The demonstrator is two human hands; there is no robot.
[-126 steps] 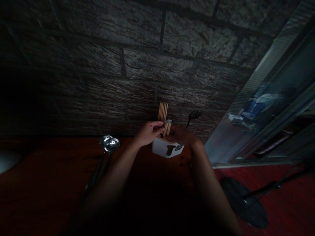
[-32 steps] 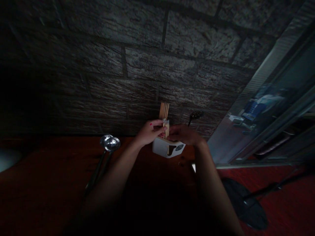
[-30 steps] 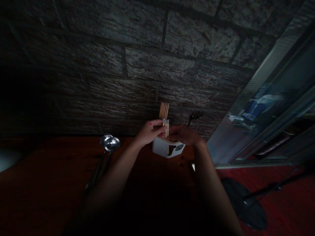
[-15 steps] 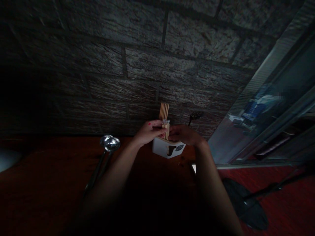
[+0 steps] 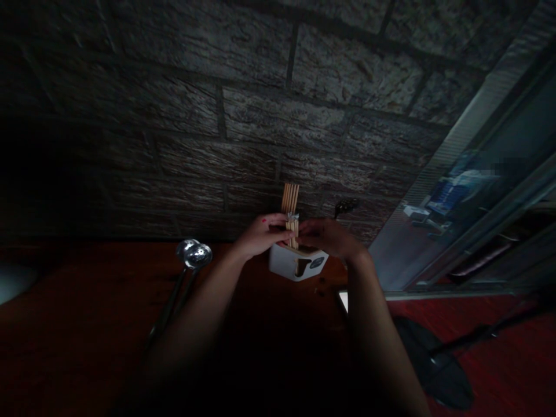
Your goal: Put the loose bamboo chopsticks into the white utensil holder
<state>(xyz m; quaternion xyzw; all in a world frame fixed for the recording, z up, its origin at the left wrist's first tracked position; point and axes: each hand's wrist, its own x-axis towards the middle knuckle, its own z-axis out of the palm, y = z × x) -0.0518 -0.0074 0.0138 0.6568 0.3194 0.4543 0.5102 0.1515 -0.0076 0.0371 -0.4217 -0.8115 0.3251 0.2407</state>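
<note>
A bunch of wooden chopsticks (image 5: 291,198) stands nearly upright, its lower part between my two hands. My left hand (image 5: 263,234) is closed on it, thumb across the front. From the other side my right hand (image 5: 326,234) has its fingers bent in against the sticks; its fingertips are partly hidden. Clear crinkled plastic wrap (image 5: 292,217) shows on the bunch at finger height. Directly below is a white holder (image 5: 283,263) with a dark cut-out in its front, through which a stick shows. The lower ends of the chopsticks are at the holder's open top.
Two slotted metal ladles (image 5: 198,255) lie on the brown wooden table (image 5: 108,313) to the left. Behind the holder a dark slotted spoon (image 5: 345,207) leans by the stone wall (image 5: 252,156). A bright-screened phone (image 5: 343,300) lies beside my right forearm. A glass door (image 5: 434,231) stands at right.
Very little differs. The chopsticks and my hands sit slightly lower in the picture, and my right forearm has shifted a little right, showing more of the phone.
</note>
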